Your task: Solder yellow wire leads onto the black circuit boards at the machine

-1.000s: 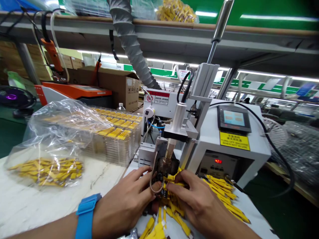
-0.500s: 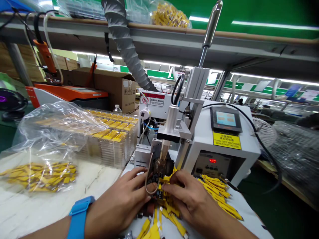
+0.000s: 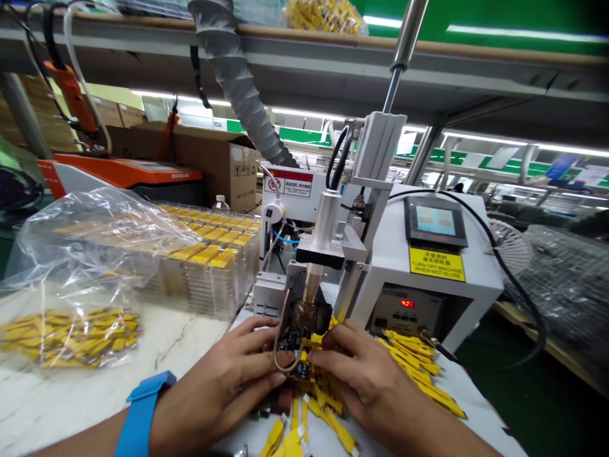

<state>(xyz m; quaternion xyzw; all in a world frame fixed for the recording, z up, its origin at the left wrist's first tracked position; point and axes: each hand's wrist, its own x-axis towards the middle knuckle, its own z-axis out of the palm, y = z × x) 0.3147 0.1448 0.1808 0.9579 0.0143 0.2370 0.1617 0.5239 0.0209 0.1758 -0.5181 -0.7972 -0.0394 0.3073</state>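
Fingers (image 3: 330,360) of the right hand (image 3: 375,384), nearly closed, pinch a yellow connector (image 3: 313,341) beneath the machine head (image 3: 311,295).
It lies just left of them, long axis crosswise, toward the dark fixture (image 3: 302,370); the left hand (image 3: 221,377), opposite, is farther off, fingers slightly parted, its hold hidden from me.

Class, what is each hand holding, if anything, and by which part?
The right hand appears to hold a yellow piece, by a part its fingers hide. Whether the left hand, at the black fixture, holds anything cannot be told.
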